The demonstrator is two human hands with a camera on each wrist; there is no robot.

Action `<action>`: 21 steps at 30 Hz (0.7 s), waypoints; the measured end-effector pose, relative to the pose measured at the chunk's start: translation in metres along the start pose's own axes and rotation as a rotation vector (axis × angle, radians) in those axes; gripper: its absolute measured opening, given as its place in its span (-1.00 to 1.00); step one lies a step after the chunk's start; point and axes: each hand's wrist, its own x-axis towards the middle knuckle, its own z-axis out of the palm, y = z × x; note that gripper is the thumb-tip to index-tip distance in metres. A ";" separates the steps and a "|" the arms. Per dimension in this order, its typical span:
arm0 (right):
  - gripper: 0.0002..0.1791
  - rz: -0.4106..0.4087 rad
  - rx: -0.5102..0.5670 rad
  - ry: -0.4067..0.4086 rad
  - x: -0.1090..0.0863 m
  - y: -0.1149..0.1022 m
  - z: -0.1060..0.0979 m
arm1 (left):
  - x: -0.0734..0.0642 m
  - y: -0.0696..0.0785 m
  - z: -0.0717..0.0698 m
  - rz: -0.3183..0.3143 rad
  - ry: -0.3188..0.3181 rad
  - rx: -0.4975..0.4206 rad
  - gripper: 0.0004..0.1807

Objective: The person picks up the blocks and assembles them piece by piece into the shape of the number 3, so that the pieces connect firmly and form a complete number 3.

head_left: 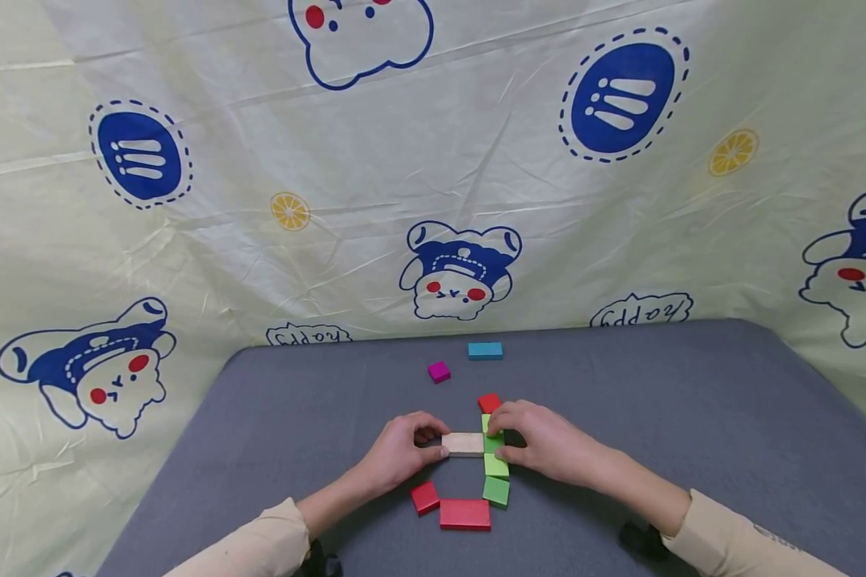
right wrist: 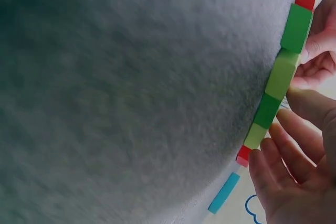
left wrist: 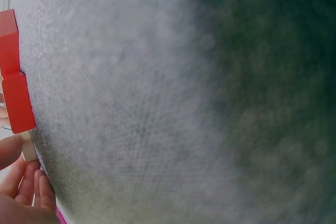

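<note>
Plain wood block (head_left: 463, 443): smooth, rectangular, flat on the grey felt-like desk (head_left: 693, 417), mid-near. Left hand (head_left: 402, 449) fingers clamp its left end; right hand (head_left: 541, 439) fingers curl on the green blocks (head_left: 495, 465), apparently bracing the column it abuts. Red blocks (head_left: 465, 514) nearest; magenta cube (head_left: 439, 371) and blue block (head_left: 485, 350) far.

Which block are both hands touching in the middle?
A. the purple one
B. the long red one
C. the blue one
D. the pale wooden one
D: the pale wooden block lies between the left hand and the right hand, whose fingers meet its ends, while the blue block and purple block lie apart farther back and the long red block lies nearer, untouched.
</note>
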 end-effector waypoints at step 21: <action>-0.72 0.002 -0.005 0.023 -0.003 0.002 0.005 | -0.003 0.004 -0.001 -0.003 -0.001 0.027 -0.79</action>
